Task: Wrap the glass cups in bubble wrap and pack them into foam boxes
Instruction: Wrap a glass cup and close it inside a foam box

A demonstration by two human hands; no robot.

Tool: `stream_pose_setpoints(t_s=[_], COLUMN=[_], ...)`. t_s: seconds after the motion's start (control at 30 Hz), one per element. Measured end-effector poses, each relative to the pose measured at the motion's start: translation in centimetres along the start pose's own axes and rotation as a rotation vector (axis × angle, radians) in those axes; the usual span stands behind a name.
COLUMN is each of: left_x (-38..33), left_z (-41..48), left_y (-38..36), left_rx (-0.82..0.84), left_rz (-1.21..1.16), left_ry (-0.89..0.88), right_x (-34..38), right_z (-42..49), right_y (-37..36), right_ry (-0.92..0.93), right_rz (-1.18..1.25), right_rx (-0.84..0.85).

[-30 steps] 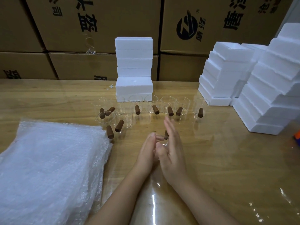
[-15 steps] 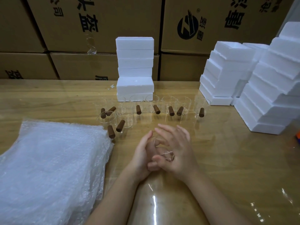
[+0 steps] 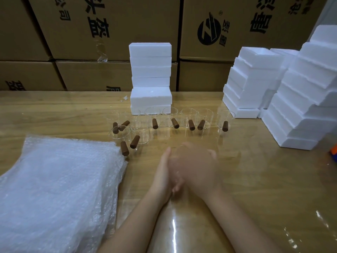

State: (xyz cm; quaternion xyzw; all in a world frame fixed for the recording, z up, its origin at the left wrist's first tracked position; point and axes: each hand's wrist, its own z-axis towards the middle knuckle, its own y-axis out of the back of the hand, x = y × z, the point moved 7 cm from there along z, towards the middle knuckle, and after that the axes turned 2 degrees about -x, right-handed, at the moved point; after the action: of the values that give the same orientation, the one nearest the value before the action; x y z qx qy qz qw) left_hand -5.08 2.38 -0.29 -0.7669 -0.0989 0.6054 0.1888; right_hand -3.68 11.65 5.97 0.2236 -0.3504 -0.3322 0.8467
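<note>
Glass cups [image 3: 169, 116] with brown stub handles stand unwrapped in a loose row running left to right across the wooden table [image 3: 255, 179], beyond both hands. The nearest cup [image 3: 141, 138] sits forward and left of the hands, just off the corner of the bubble wrap stack [image 3: 54, 189]; its handle points back toward the person.

Left hand [image 3: 163, 172] and right hand [image 3: 195, 167] are pressed together at centre, the right laid over the left. Left fingers lie extended. The right hand is motion-blurred, so its grip cannot be told, nor whether anything lies between the palms.

Assessment: the left hand is nearer both the wrap and the closest cups. The right is nearer the stepped foam boxes [image 3: 255, 84] at far right; a further foam stack [image 3: 150, 70] stands behind the row.

Cardboard cartons [image 3: 109, 24] at the rear carry black Chinese characters, apparently inverted, and a round logo [image 3: 209, 31] with a ® mark. Wording not reliably legible.
</note>
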Motion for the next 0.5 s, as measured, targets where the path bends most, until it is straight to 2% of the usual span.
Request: stream_pose_setpoints(t_s=[0.13,0.23,0.37,0.5], left_x=[0.0,-0.4,-0.3,-0.5], left_z=[0.1,-0.3,-0.2,0.1], left_y=[0.3,-0.3,-0.5,0.9], left_rx=[-0.167,-0.163,-0.107,-0.126], left_rz=[0.211,0.314,0.259,0.085], left_ry=[-0.112,-0.239,-0.158,-0.082], right_x=[-1.9,-3.0,-3.4,-3.0], right_z=[0.0,-0.3,-0.4,-0.6], right_y=[-0.6,-0.8,-1.3,-2.7], right_ry=[-0.354,-0.462,-0.443,-0.323], right_rz=[0.108,0.212,0.276,0.365], right_rx=[0.045,0.024,0.094,0.287])
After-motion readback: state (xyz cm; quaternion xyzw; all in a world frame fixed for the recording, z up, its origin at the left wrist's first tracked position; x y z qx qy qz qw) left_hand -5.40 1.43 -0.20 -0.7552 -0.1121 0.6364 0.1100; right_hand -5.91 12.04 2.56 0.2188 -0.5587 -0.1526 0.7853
